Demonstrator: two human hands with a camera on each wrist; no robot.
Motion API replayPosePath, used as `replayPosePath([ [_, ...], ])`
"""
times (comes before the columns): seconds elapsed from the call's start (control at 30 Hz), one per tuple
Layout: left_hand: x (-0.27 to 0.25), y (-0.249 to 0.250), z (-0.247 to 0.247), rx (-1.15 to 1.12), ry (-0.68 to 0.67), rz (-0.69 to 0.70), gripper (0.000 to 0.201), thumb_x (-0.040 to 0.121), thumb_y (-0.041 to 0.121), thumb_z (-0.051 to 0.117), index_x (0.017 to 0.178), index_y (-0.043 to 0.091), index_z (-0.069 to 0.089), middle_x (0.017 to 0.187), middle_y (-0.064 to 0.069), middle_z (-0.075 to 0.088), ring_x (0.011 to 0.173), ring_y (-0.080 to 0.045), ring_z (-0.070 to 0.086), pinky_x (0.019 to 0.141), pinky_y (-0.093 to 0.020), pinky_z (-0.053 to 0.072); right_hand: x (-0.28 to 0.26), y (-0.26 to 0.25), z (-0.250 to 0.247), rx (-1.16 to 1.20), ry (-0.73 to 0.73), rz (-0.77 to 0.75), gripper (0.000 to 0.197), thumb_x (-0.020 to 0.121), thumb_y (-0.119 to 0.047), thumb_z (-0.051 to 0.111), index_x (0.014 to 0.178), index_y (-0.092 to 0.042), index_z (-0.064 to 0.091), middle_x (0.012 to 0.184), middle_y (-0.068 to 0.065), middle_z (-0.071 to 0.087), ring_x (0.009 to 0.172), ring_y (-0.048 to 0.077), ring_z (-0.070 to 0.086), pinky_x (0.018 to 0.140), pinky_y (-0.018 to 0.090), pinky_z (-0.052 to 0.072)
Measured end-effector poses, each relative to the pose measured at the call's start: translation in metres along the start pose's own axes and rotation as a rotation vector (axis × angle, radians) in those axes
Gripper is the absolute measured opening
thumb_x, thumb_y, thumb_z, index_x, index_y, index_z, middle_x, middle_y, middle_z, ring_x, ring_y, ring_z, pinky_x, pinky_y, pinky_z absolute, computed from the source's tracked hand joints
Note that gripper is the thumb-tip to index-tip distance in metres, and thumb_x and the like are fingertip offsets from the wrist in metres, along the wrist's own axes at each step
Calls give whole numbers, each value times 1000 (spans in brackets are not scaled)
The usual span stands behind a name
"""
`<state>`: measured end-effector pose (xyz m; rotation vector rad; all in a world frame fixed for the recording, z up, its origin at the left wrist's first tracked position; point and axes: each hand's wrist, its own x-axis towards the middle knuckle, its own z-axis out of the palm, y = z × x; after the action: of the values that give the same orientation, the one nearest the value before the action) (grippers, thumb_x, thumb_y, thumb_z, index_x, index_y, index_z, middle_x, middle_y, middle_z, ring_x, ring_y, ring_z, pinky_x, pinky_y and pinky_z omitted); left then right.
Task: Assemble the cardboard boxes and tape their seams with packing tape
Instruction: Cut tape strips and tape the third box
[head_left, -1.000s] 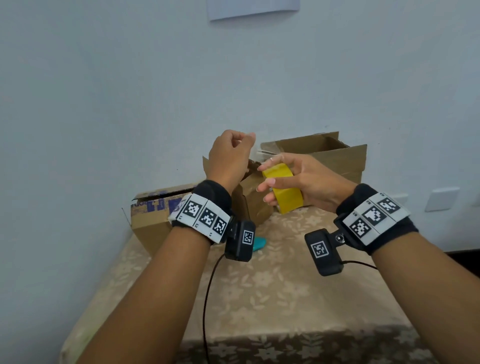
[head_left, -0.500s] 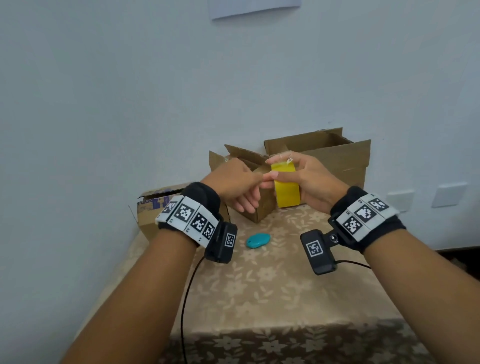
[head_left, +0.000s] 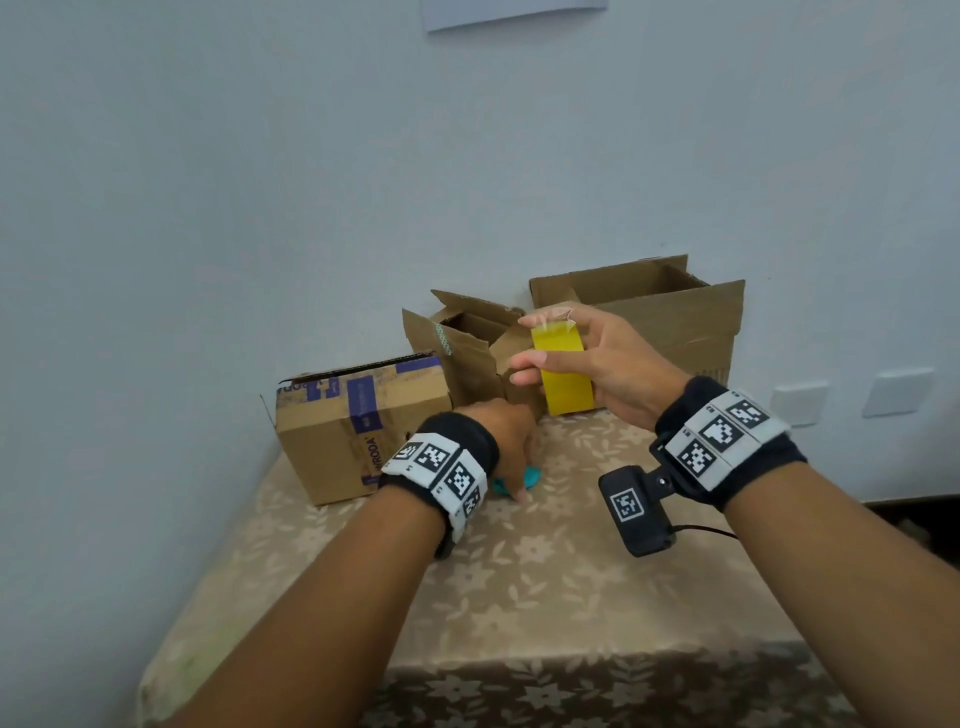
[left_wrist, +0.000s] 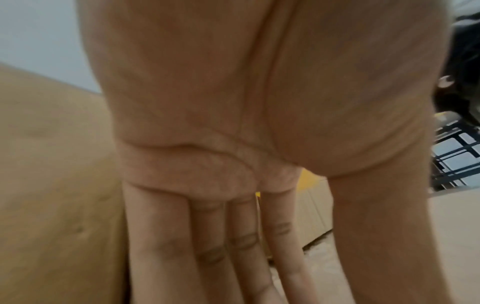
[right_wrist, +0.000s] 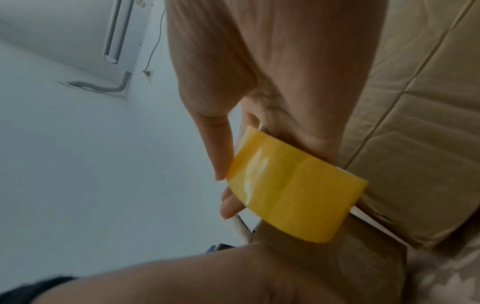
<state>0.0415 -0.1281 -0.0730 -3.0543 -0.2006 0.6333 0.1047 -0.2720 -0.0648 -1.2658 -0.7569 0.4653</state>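
- The yellow roll of packing tape (head_left: 563, 371) was held upright in the air above the table, in front of the boxes, with a short clear tab of tape sticking up at its top edge.
- The right hand (head_left: 608, 364) gripped that roll, the thumb on its near side and the fingers (right_wrist: 221, 152) curled round its far side, as the right wrist view also showed.
- The left hand (head_left: 506, 441) was down at the tabletop, palm down, over a small teal oval object (head_left: 524, 480) that lay on the cloth; its fingers (left_wrist: 244, 246) ran straight and close together in the left wrist view, and it could not be told whether they had hold of the object.
- A small brown cardboard box with open, crumpled flaps (head_left: 467, 348) stood just behind the left hand, its top untaped.
- A larger open brown cardboard box (head_left: 670, 322) stood to the right of it, against the wall, behind the right hand.
- A closed cardboard box with purple printed tape (head_left: 358, 421) sat at the left, near the table's back corner, tilted slightly.
- All three stood on a table covered by a beige floral cloth (head_left: 519, 597).
- Behind was a pale blue wall (head_left: 311, 182).
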Motion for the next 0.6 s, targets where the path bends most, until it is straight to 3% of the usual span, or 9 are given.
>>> replayPosePath([
  [0.1,1,-2,0,-24,7,-15,47,82,32,85,122,13,69,117,-5,69,103,-25,69,92,-42,60,0,-1,-1,-14,-27,-16,44,92,5,67,134,-4,58,108,29,74,89,29,78,77,32,62],
  [0.23,-7,-2,-6,-99,152,-4,24,99,27,58,113,10,69,103,-8,69,91,-28,70,83,-39,61,1,-2,-3,-16,-20,-29,43,93,6,66,134,-4,57,107,31,73,85,29,78,74,33,63],
  [0.33,-13,-7,-16,-353,143,-24,27,106,19,44,107,1,64,91,-12,74,75,-32,73,80,-44,64,2,-2,-7,-13,-1,-56,44,93,6,66,135,-1,55,108,31,73,84,28,78,80,36,64],
  [0.4,-20,-12,-24,-462,140,-7,31,109,18,36,117,-4,58,93,-16,76,75,-35,74,76,-44,64,2,-4,-9,-13,19,-73,45,93,5,67,136,0,55,109,31,73,83,28,78,80,35,64],
  [0.5,-31,-19,-38,-554,275,34,26,110,16,33,127,1,47,89,-10,65,66,-22,62,58,-32,54,2,-6,-11,-12,37,-84,45,93,1,68,136,-2,56,110,29,73,83,28,78,80,36,64],
  [0.6,-41,-24,-48,-652,374,85,21,112,20,35,122,8,49,87,-5,57,65,-16,55,52,-24,46,2,-5,-11,-14,38,-93,47,91,-4,71,136,-6,57,109,26,74,85,29,77,87,44,62],
])
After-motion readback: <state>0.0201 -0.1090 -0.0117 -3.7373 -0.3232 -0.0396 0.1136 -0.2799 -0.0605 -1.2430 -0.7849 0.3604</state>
